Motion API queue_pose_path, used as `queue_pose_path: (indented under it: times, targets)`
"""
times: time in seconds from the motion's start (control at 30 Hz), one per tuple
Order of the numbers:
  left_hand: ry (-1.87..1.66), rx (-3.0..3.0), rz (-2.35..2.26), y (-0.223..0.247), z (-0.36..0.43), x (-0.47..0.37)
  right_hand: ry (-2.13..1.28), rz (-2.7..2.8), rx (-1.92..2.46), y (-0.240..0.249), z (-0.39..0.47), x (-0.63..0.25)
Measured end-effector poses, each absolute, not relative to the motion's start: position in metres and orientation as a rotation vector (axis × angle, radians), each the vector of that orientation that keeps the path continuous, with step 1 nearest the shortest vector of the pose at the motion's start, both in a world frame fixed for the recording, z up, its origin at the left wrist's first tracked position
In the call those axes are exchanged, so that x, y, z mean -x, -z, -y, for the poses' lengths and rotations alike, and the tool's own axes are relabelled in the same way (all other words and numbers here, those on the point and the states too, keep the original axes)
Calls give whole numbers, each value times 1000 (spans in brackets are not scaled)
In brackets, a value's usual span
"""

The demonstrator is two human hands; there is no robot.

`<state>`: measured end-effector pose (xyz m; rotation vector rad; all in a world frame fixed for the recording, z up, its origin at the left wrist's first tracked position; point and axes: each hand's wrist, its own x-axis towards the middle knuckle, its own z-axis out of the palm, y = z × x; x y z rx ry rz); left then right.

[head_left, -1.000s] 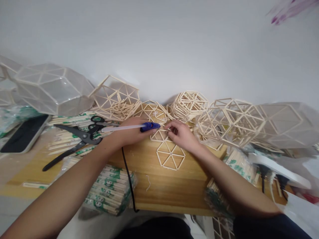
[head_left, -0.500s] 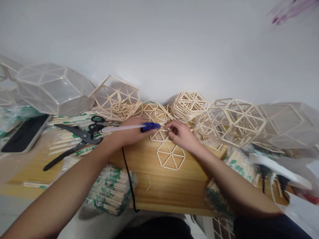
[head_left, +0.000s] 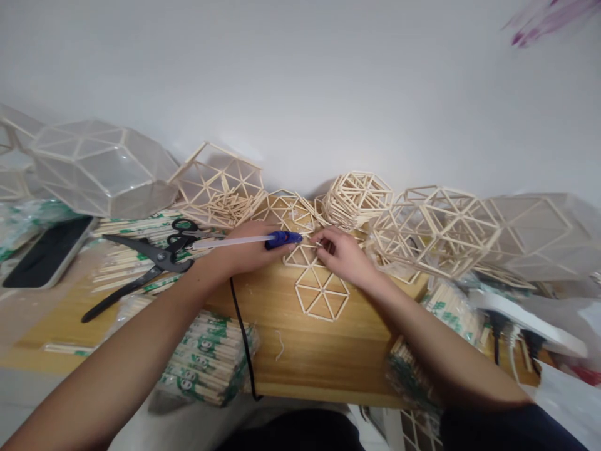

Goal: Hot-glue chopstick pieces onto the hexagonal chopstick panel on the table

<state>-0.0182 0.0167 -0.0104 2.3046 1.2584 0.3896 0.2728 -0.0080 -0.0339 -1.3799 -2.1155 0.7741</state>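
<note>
The wooden board fills the lower centre of the frame, a flat surface that should help the sticks stay level while a joint sets. On it, the flat stick lattice runs from between the hands towards the lower centre; its finished hexagon is best left flat, as a lifted edge could strain the joints. At centre left, the left hand grasps the blue glue gun, though most of its fingers are hidden. The right hand, at centre right, has thumb and forefinger drawn together on what looks like a thin stick; how firmly cannot be told. The black cord hangs down near the left wrist and needs slack so it does not tug the gun. A small bead placed right where the ends meet, with fingertips clear of the hot nozzle and the stick held motionless, should give a neat bond.
</note>
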Motion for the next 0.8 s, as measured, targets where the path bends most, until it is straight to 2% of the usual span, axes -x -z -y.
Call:
queue_pose_path:
  times: [0.8]
  targets:
    - [-352,-2337,-1252,8,-17,20,-750,2133,1383,33,8,-272]
